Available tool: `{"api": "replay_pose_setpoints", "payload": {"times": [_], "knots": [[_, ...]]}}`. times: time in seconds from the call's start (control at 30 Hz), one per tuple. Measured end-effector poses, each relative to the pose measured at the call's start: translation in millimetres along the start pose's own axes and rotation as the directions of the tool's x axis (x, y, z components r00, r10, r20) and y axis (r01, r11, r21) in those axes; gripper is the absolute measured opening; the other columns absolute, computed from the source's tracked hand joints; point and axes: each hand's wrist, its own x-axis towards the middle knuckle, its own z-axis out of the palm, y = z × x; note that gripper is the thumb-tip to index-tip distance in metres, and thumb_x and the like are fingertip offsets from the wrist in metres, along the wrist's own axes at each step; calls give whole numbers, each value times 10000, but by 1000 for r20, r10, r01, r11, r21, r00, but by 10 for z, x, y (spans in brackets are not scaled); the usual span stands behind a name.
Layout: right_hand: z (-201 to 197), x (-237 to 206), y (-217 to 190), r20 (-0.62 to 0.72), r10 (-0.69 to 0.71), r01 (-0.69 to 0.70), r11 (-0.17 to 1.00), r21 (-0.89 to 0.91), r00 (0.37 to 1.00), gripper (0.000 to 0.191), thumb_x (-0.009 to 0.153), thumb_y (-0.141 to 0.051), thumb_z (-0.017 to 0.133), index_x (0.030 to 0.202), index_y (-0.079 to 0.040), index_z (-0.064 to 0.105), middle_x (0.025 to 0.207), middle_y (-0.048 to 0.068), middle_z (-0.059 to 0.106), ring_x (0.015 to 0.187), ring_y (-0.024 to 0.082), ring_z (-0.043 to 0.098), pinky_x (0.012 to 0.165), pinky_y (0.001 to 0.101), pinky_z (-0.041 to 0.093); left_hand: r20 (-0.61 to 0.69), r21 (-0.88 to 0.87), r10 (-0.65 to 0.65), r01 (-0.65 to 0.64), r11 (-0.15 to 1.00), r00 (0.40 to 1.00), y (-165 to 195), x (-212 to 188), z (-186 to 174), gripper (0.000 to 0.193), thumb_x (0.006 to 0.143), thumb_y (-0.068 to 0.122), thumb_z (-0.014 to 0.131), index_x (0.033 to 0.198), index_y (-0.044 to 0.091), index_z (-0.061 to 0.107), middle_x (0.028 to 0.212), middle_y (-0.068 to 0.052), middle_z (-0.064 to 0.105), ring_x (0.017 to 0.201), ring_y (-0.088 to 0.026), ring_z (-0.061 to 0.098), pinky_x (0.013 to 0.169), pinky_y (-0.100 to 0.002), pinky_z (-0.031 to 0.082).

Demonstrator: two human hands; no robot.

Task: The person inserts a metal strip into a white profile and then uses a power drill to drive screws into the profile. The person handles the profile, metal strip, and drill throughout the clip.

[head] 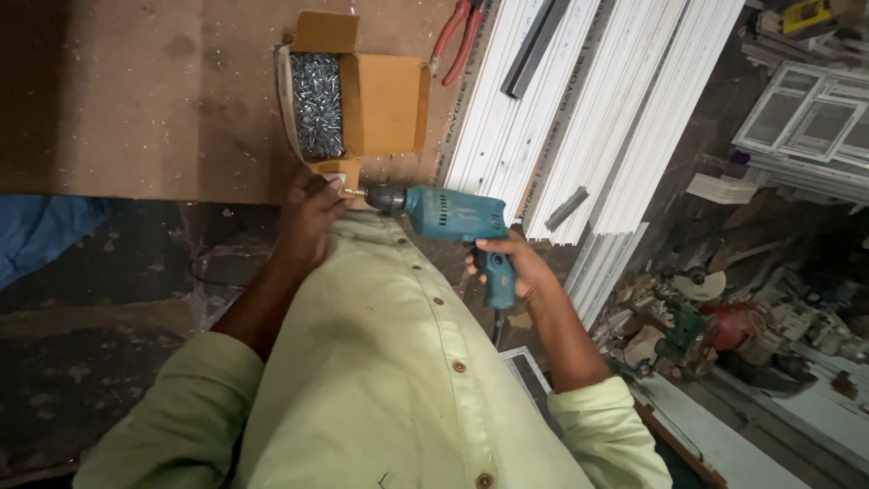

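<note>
At the bench edge, head view: teal drill (pixel 453 217) held level over the pale green shirt (pixel 389 362).
Right hand (pixel 516 267) is wrapped tight around the drill's grip, left hand (pixel 312 213) pinches at the bit tip, just below the open cardboard box (pixel 380 100) of screws (pixel 315 104); red pliers (pixel 457 36) and white profiles (pixel 579 100) lie beyond.

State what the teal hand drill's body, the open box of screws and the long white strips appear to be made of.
Teal pistol-shaped hand drill: probably moulded plastic, matt with vent slots; dark chuck looks metal. Open brown box: cardboard, with folded flaps. Small grey screws: shiny metal. Long white ribbed strips: likely plastic or coated metal profiles.
</note>
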Motion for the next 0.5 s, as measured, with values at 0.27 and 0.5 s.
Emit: {"api": "replay_pose_setpoints", "payload": {"times": [0.27, 0.5], "knots": [[15, -205, -76, -40, -137, 133, 987, -93, 990, 557, 825, -80, 719, 1320, 2, 476, 898, 171, 711, 710, 257, 719, 518, 339, 581, 59, 72, 122, -126, 989, 991, -83, 48, -84, 99, 1015, 55, 709, 1040, 60, 614, 932, 23, 585, 836, -75, 539, 754, -251, 457], [-110, -588, 16, -170, -323, 315, 946, -71, 931, 580, 813, -54, 757, 1318, 45, 490, 907, 214, 710, 744, 299, 736, 554, 377, 590, 39, 78, 6, -9, 997, 999, -167, 81, -241, 134, 971, 176, 658, 1078, 97, 642, 960, 51, 613, 849, -53, 566, 746, -237, 468]]}}
